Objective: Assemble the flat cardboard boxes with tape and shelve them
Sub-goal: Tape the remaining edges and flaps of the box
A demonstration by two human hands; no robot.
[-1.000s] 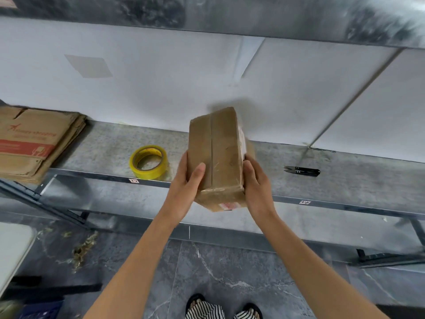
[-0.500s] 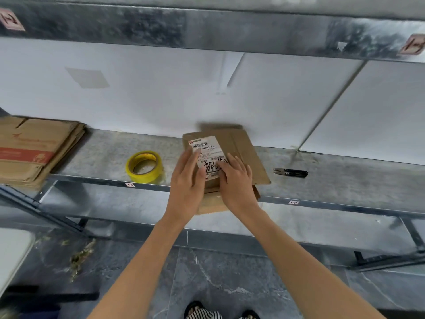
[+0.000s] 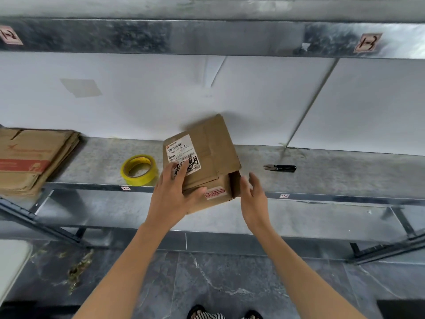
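Left hand gripping cardboard box — flap ajar, right hand open beside it

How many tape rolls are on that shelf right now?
1. The yellow tape roll lies on the shelf, just left of the cardboard box; others could sit out of frame.

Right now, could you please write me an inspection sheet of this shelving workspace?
Surface: grey metal shelf, worn and mottled, small tags on its front rail.
Job's things: cardboard box with a shipping label, at the shelf's front edge, top flaps closed, right end open; yellow tape roll lying flat to its left; stack of flat boxes at far left.
Clutter: black snips right of the box.
Hands: left hand grips the box's near left corner; right hand open, just clear of the open end.
Cables: nothing seen.
Surroundings: white wall panels, upper shelf labelled by hand, marbled floor with debris.
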